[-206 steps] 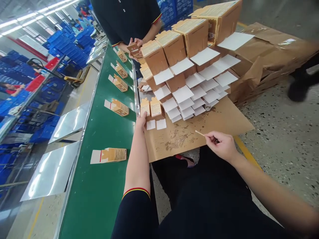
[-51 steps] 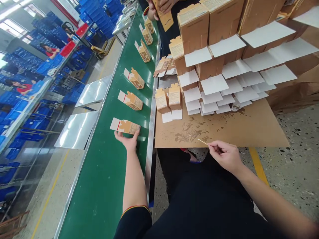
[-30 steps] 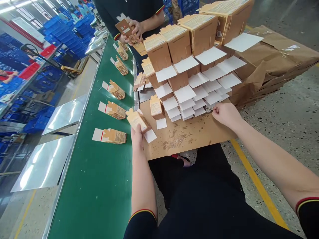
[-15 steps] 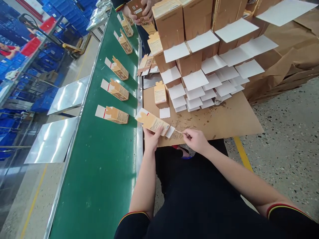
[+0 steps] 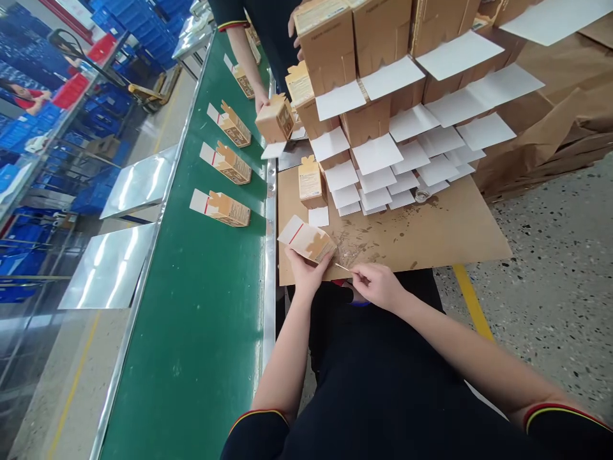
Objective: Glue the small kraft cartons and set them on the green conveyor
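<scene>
The left hand (image 5: pixel 306 276) grips a carton (image 5: pixel 310 240) above the near edge of the cardboard-topped bench (image 5: pixel 440 233), hiding its lower side. The right hand (image 5: pixel 377 285) pinches a thin stick (image 5: pixel 343 268), rear end hidden; stacked cartons (image 5: pixel 330 54) are cut off above.

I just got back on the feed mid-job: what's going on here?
The person's left hand holds a small carton over the cardboard sheet, while the right hand pinches a thin stick, its tip close to that carton. Ahead, a co-worker's hand grips another carton beside the stack of boxes. More cartons rest on the green surface to the left.
</scene>
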`<state>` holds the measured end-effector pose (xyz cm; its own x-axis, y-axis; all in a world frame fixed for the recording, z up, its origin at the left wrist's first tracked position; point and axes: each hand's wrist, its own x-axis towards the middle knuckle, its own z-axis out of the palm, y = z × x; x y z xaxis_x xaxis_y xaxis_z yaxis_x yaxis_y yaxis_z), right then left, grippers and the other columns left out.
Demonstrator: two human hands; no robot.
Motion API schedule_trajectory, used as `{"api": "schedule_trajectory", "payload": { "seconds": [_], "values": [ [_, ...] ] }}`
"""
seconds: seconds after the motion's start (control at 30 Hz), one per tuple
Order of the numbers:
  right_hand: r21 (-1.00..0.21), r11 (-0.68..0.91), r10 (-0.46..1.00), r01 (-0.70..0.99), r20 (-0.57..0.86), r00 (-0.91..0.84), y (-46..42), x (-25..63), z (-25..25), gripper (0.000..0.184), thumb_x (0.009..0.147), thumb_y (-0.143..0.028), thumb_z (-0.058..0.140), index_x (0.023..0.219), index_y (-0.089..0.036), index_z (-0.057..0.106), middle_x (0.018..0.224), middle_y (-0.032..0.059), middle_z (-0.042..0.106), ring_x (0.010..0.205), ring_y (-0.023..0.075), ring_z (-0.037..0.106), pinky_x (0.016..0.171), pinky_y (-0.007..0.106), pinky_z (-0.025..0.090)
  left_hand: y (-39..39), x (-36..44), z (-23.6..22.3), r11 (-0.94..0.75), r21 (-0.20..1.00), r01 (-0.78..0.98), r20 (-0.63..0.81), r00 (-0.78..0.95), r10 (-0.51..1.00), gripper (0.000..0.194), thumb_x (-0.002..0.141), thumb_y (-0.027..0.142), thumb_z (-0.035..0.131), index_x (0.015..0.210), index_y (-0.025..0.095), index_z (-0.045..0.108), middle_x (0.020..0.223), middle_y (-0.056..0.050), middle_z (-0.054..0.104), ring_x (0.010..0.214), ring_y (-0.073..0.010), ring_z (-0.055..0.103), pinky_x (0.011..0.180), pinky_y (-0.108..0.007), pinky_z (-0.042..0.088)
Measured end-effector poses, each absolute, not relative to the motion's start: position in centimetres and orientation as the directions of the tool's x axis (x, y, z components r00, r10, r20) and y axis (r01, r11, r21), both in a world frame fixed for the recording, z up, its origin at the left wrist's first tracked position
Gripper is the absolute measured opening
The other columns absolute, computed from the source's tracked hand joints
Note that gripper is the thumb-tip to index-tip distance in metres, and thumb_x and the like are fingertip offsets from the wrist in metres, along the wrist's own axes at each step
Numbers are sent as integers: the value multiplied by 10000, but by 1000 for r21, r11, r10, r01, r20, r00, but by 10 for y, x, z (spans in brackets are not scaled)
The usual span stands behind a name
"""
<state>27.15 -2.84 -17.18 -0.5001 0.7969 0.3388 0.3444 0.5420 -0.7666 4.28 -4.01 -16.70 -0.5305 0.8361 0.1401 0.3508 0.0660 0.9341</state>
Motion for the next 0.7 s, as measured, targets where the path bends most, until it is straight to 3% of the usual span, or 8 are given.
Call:
{"api": "schedule_trajectory", "payload": {
  "seconds": [0.17, 0.37, 0.5, 0.6, 0.7],
  "values": [
    [-821, 484, 845, 303, 349, -405, -43, 297, -158, 238, 1017, -134, 598, 810, -240, 648, 613, -47, 533, 528, 121, 463, 583, 265, 433, -43, 55, -171, 97, 889, 448, 186, -546, 817, 816, 740, 446, 1021, 1317, 265, 473, 1287, -121, 673, 1321, -356, 733, 1134, -516, 614],
    [-898, 378, 858, 225, 248, -450, -51, 301, -146, 221, 1018, -216, 633, 822, -239, 732, 632, -25, 619, 517, 119, 512, 531, 259, 447, -49, 48, -153, 131, 927, 350, 100, -568, 817, 833, 718, 434, 1060, 1294, 278, 479, 1301, -126, 702, 1307, -356, 752, 1151, -512, 626],
    [-929, 278, 915, 246, 178, -361, -51, 316, -142, 221, 1018, -313, 675, 846, -239, 791, 617, -9, 630, 508, 135, 528, 485, 266, 456, -76, -5, -143, 187, 922, 339, 142, -746, 650, 900, 682, 492, 1071, 1269, 306, 414, 1306, -108, 695, 1253, -352, 761, 1143, -572, 630],
    [-937, 248, 941, 245, 173, -289, -51, 324, -141, 221, 1006, -333, 699, 828, -241, 792, 598, -15, 612, 495, 133, 527, 470, 262, 460, -94, -65, -138, 197, 919, 342, 211, -846, 489, 968, 644, 478, 1079, 1259, 315, 351, 1426, -137, 642, 1346, -351, 723, 1189, -599, 604],
    [-941, 252, 939, 224, 183, -290, -48, 322, -140, 224, 1003, -323, 691, 818, -242, 787, 597, -17, 610, 491, 130, 532, 466, 258, 460, -102, -113, -134, 235, 921, 310, 183, -878, 443, 970, 649, 438, 1059, 1267, 310, 322, 1526, -183, 570, 1421, -346, 687, 1229, -588, 578]
  ]
}}
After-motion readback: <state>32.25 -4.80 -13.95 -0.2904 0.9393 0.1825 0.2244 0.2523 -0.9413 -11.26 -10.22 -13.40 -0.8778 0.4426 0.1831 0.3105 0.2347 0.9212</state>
